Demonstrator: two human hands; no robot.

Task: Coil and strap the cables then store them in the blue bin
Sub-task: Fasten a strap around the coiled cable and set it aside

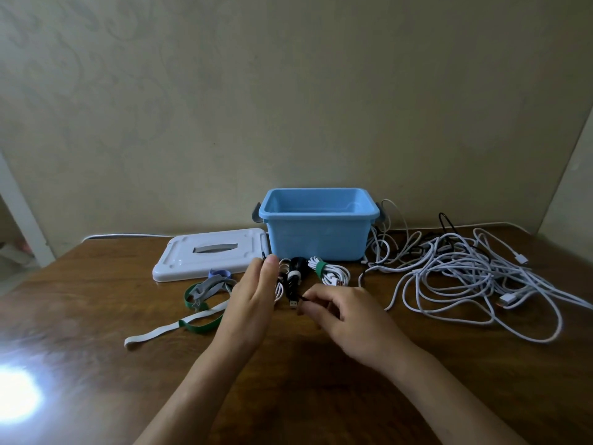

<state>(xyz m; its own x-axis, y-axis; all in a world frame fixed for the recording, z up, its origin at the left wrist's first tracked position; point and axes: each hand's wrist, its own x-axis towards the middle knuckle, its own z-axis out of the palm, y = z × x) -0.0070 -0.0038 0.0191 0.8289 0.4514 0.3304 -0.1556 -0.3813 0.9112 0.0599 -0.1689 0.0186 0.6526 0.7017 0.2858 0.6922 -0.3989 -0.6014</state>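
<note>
The blue bin (316,232) stands open at the back of the wooden table. In front of it lie a black coiled cable (293,277) with a white strap and a white coiled cable (330,273) with a green strap. My right hand (348,314) pinches the black cable just behind its USB plug (293,304). My left hand (253,300) is held up flat, fingers straight, just left of the black coil and holding nothing. A big tangle of loose white and black cables (465,271) lies to the right of the bin.
The bin's white lid (211,253) lies flat to the left of the bin. Several loose straps (199,295), green, grey, blue and white, lie in front of the lid. A bright glare spot sits on the table at the near left.
</note>
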